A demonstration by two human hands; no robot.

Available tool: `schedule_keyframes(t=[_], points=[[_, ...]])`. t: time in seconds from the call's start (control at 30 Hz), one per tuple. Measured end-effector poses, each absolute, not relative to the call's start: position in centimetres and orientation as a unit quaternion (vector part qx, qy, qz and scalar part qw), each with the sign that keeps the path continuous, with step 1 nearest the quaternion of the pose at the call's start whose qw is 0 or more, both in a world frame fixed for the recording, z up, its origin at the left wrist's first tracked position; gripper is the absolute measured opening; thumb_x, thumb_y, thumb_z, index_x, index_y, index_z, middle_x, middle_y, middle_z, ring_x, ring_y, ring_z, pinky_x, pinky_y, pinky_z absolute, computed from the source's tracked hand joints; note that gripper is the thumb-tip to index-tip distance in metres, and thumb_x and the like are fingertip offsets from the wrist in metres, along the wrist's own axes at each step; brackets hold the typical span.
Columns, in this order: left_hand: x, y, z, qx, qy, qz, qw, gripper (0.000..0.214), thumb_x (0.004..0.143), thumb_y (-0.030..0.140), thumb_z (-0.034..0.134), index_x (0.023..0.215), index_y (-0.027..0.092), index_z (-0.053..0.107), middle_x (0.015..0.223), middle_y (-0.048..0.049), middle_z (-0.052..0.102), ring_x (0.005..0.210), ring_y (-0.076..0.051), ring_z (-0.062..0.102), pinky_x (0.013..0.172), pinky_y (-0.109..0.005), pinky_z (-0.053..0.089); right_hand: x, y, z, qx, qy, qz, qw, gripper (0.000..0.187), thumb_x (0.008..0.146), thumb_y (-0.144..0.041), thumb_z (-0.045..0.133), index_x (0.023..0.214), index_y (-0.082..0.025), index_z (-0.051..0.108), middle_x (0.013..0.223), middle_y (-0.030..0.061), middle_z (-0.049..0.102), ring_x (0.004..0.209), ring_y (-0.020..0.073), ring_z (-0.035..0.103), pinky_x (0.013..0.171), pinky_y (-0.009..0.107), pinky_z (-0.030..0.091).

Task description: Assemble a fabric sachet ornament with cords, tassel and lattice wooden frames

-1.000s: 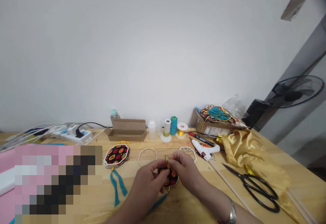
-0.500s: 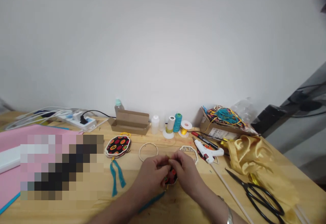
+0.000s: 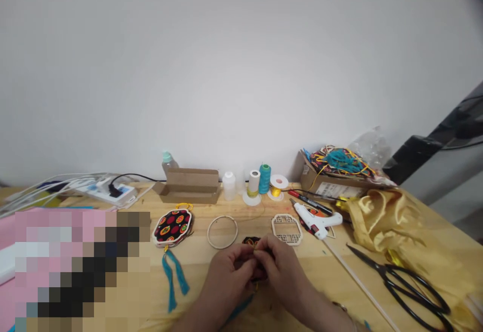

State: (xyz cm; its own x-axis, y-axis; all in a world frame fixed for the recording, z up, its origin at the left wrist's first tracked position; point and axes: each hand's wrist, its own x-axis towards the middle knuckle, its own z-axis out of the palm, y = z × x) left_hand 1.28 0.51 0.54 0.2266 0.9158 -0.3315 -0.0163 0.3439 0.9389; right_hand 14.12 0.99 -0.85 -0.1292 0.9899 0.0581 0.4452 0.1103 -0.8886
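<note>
My left hand (image 3: 228, 274) and my right hand (image 3: 281, 269) meet low in the middle of the wooden table (image 3: 332, 271). Both have their fingers pinched together on a small black fabric ornament with red and orange dots (image 3: 252, 242). Most of that ornament is hidden behind my fingers. A teal tassel end (image 3: 239, 308) trails out below my left hand. A finished ornament of the same fabric (image 3: 172, 226) with a teal tassel (image 3: 173, 274) lies to the left. A wooden ring (image 3: 222, 232) and a fretwork wooden frame (image 3: 287, 229) lie just beyond my hands.
A white glue gun (image 3: 317, 219) and black scissors (image 3: 411, 284) lie to the right beside yellow satin cloth (image 3: 392, 219). Thread spools (image 3: 264, 178), a small white bottle (image 3: 228, 185), cardboard boxes (image 3: 188, 185) and a power strip (image 3: 107, 191) line the back edge.
The camera has shifted a little, so the table sits differently in view. My hands stay closed together on the small ornament, now covering more of it than a second ago.
</note>
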Motion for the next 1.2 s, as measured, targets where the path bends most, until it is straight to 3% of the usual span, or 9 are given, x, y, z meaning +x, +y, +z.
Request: schedule_keyframes(t=[0.13, 0.33, 0.7, 0.93, 1.1, 1.2], points=[[1.1, 0.6, 0.9, 0.477, 0.54, 0.342, 0.603, 0.015, 0.065, 0.017, 0.055, 0.07, 0.014, 0.068, 0.055, 0.0017, 0.058, 0.053, -0.011, 0.051, 0.049, -0.021, 0.037, 14.4, 1.1, -1.0, -0.551, -0.66, 0.371, 0.351, 0.014, 0.078, -0.012, 0.046, 0.066, -0.018, 0.051, 0.063, -0.0005, 0.055, 0.063, 0.0128, 0.05, 0.059, 0.023, 0.036], [0.8, 0.7, 0.3, 0.502, 0.56, 0.329, 0.571, 0.019, 0.071, 0.026, 0.057, 0.078, 0.013, 0.07, 0.057, 0.0003, 0.059, 0.054, -0.011, 0.05, 0.053, -0.021, 0.038, 14.7, 1.3, -0.7, -0.552, -0.637, 0.403, 0.357, 0.014, 0.078, -0.013, 0.046, 0.066, -0.018, 0.051, 0.063, -0.0009, 0.055, 0.061, 0.0118, 0.05, 0.057, 0.023, 0.039], [0.4, 0.9, 1.2, 0.523, 0.547, 0.348, 0.554, 0.018, 0.072, 0.03, 0.058, 0.068, 0.015, 0.067, 0.054, 0.0018, 0.058, 0.052, -0.01, 0.05, 0.052, -0.019, 0.038, 14.5, 2.1, -0.7, -0.535, -0.571, 0.5, 0.372, 0.007, 0.072, -0.019, 0.049, 0.066, -0.018, 0.051, 0.056, -0.0031, 0.053, 0.051, 0.0101, 0.049, 0.048, 0.021, 0.038], [0.2, 1.0, 1.5, 0.508, 0.566, 0.345, 0.55, 0.027, 0.071, 0.026, 0.055, 0.091, 0.014, 0.068, 0.038, 0.0075, 0.045, 0.038, -0.008, 0.038, 0.043, -0.019, 0.031, 14.4, 2.7, 0.2, -0.564, -0.643, 0.392, 0.338, 0.009, 0.073, -0.018, 0.052, 0.064, -0.018, 0.052, 0.059, -0.002, 0.054, 0.058, 0.0113, 0.049, 0.054, 0.022, 0.037], [0.0, 1.1, 0.6, 0.512, 0.522, 0.341, 0.591, 0.026, 0.07, 0.019, 0.05, 0.088, 0.015, 0.069, 0.054, 0.0016, 0.06, 0.05, -0.011, 0.051, 0.048, -0.02, 0.036, 13.9, 2.1, -0.1, -0.552, -0.649, 0.398, 0.34, 0.01, 0.076, -0.014, 0.049, 0.067, -0.018, 0.052, 0.06, -0.002, 0.056, 0.059, 0.0113, 0.051, 0.055, 0.022, 0.039], [-0.1, 1.2, 0.1, 0.557, 0.523, 0.329, 0.555, 0.021, 0.072, 0.021, 0.05, 0.079, 0.016, 0.069, 0.062, 0.0001, 0.063, 0.057, -0.012, 0.053, 0.053, -0.021, 0.039, 13.7, 1.8, -0.3, -0.541, -0.624, 0.45, 0.339, 0.012, 0.078, -0.013, 0.046, 0.068, -0.019, 0.05, 0.056, -0.0028, 0.055, 0.052, 0.0107, 0.052, 0.05, 0.021, 0.041]])
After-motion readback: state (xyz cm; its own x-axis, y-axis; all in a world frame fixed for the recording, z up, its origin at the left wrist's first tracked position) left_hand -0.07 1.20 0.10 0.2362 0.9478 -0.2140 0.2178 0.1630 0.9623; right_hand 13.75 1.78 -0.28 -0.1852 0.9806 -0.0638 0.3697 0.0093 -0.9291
